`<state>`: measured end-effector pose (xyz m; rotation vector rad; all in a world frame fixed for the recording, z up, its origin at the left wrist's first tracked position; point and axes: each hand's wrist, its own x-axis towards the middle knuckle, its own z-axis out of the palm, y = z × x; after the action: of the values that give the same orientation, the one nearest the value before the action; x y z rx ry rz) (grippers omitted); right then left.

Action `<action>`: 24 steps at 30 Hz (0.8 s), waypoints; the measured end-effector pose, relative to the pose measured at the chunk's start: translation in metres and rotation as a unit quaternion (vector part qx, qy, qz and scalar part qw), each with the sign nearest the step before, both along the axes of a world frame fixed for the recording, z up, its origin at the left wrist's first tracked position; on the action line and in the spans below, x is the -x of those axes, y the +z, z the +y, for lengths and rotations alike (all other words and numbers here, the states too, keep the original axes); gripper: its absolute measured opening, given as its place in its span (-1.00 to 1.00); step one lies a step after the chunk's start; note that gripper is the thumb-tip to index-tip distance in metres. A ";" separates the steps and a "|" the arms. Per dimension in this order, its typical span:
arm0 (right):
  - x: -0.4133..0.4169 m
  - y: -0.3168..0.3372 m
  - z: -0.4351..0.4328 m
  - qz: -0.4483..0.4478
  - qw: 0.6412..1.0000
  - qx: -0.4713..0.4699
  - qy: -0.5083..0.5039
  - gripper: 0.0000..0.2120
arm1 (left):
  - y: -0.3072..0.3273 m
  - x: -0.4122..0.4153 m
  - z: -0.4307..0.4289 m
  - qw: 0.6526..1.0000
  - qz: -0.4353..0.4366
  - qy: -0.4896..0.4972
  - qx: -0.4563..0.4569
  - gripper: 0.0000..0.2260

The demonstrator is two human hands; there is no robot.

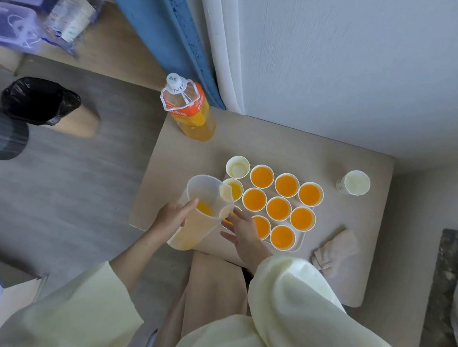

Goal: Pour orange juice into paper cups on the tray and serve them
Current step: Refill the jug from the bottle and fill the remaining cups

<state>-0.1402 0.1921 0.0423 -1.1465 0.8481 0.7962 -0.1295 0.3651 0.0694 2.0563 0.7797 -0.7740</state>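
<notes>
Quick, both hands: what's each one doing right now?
Left hand: holding the tilted pitcher.
Right hand: open, fingers spread beside the pitcher.

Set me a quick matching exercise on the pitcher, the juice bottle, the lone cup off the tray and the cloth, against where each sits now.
Things:
1 pitcher
2 juice bottle
3 lone cup
4 cloth

Places:
A standing at the table's far left corner
B lying just right of the tray
C tilted, held by the left hand
D standing off the tray, at the table's far right

Pairs: 1-C, 2-A, 3-D, 4-B
</notes>
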 end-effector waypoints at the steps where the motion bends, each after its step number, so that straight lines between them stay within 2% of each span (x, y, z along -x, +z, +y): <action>1: 0.000 -0.002 -0.001 0.003 1.000 -0.003 -0.008 -0.73 | -0.003 -0.001 0.000 1.000 0.002 -0.003 0.002 -0.47; 16: -0.004 -0.014 -0.005 0.057 0.997 -0.014 -0.048 -0.66 | -0.006 -0.011 -0.016 0.999 0.014 -0.024 -0.028 -0.46; 24: -0.004 -0.013 -0.007 0.064 0.996 -0.034 -0.057 -0.82 | -0.007 -0.012 -0.022 0.998 0.023 -0.024 -0.049 -0.48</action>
<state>-0.1363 0.1856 0.0291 -0.9866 0.9781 0.8044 -0.1171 0.3427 0.0629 2.1574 0.8101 -0.8269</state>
